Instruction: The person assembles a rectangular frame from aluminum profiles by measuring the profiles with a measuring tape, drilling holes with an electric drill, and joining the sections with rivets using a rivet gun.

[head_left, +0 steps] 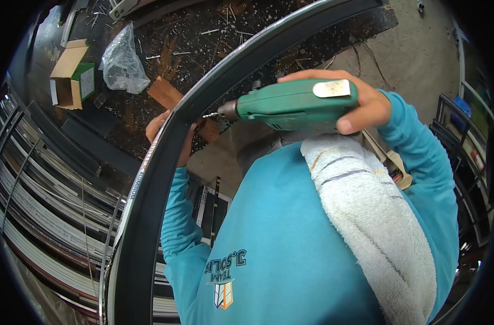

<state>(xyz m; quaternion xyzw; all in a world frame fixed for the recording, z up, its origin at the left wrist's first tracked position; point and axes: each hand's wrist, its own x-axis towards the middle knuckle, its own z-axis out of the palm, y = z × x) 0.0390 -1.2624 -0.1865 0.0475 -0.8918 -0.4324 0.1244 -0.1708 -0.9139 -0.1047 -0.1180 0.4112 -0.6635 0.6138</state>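
A green power drill [290,105] lies sideways in the grip of my right hand [366,105], its chuck to the left. The thin drill bit [210,115] points at the inner face of a long black aluminum profile [195,105], with the tip right at that face. The profile looks curved in this view and has printed film along its outer edge. My left hand [186,145] is wrapped around the profile just below the bit, fingers on both sides. A wooden block [164,93] sits under the profile there, partly hidden by it.
The dark worktable [176,32] is littered with shavings and thin rods. On it are an open cardboard box [71,81] and a clear plastic bag [122,59]. Racked long profiles [52,216] fill the left side. A white towel [366,216] hangs over my shoulder.
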